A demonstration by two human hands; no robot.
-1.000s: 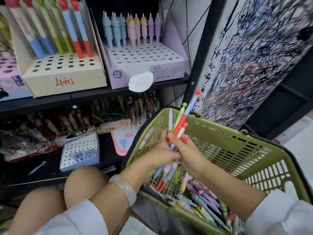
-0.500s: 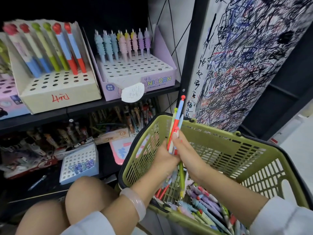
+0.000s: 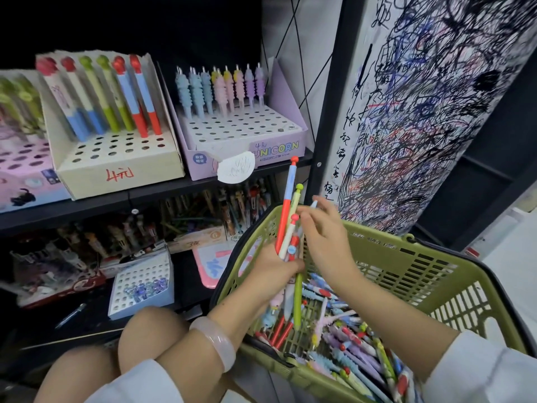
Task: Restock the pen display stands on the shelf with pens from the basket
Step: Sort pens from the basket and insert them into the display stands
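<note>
Over the green basket (image 3: 386, 251), the left hand (image 3: 276, 264) clenches a bundle of ball-topped pens (image 3: 286, 228) upright, likely to sort them; the right hand (image 3: 325, 237), fingers (image 3: 308, 212) loosely spread, plucks at their tops. Matching cream display stand (image 3: 122, 167) waits on the shelf (image 3: 174, 190).

Left wrist: pale pink translucent bangle (image 3: 215, 341) | both arms: white sleeves (image 3: 482, 370), pushed up | knees: bare, at 7 o'clock

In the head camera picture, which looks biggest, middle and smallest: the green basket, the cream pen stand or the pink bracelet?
1. Green plastic basket, though it sits nearest the camera.
2. Cream cardboard pen stand.
3. Pale pink bracelet on the left wrist.
</note>
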